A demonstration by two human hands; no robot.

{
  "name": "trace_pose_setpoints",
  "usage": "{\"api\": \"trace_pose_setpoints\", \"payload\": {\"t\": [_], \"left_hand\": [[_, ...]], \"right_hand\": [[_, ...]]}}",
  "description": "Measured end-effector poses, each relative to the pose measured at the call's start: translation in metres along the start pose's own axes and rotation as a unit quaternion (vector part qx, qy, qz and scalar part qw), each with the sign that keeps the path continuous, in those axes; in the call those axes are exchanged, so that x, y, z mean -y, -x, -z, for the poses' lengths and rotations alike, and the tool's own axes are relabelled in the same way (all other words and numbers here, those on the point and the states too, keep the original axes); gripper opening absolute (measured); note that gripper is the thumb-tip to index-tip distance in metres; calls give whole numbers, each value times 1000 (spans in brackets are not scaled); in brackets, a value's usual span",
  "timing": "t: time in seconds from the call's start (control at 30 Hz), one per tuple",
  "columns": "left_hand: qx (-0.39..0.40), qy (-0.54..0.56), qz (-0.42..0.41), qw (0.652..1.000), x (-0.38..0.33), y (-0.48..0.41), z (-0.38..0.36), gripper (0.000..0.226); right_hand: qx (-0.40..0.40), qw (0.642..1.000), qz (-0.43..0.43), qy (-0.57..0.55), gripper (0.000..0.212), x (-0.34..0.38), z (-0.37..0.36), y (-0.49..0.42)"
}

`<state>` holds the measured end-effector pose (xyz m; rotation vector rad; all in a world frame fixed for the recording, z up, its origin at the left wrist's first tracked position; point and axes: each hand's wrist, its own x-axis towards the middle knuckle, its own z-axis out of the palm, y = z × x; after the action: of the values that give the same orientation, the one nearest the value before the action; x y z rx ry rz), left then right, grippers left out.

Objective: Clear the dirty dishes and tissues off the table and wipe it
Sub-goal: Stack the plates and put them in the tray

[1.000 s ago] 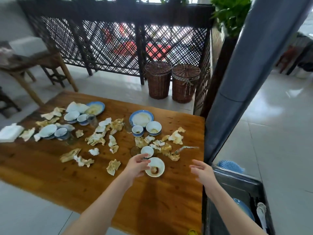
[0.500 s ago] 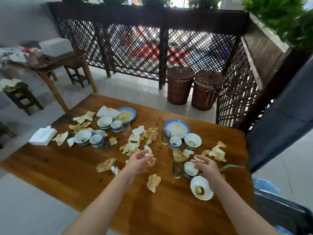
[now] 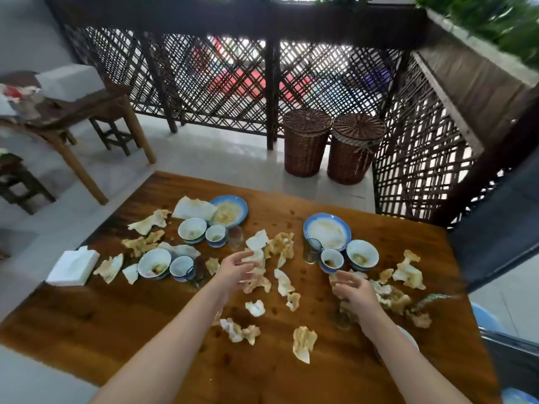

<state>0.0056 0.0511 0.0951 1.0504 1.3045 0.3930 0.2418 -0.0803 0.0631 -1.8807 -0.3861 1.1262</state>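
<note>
Wooden desk [image 3: 87, 322] carries stained tissues [image 3: 303, 342] nearest. Above them, left hand [image 3: 236, 272] and right hand [image 3: 351, 290] hover, each grip spread, empty. Beyond lie blue-rimmed bowls [image 3: 361, 255] and plates [image 3: 326, 230].

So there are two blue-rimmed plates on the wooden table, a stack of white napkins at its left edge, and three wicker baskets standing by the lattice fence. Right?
Not quite: the head view shows two wicker baskets by the lattice fence, not three. The rest holds: two blue-rimmed plates on the wooden table and a stack of white napkins at its left edge.
</note>
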Motion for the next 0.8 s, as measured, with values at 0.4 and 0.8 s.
{"api": "trace_pose_setpoints", "payload": {"t": [0.4, 0.8], "left_hand": [[-41, 13, -17, 999, -15, -45, 51, 34], [-14, -66, -54, 996, -75, -192, 156, 35]], "right_hand": [[72, 997, -16, -5, 29, 20, -58, -39], [10, 1000, -12, -10, 28, 87, -195, -122]]}}
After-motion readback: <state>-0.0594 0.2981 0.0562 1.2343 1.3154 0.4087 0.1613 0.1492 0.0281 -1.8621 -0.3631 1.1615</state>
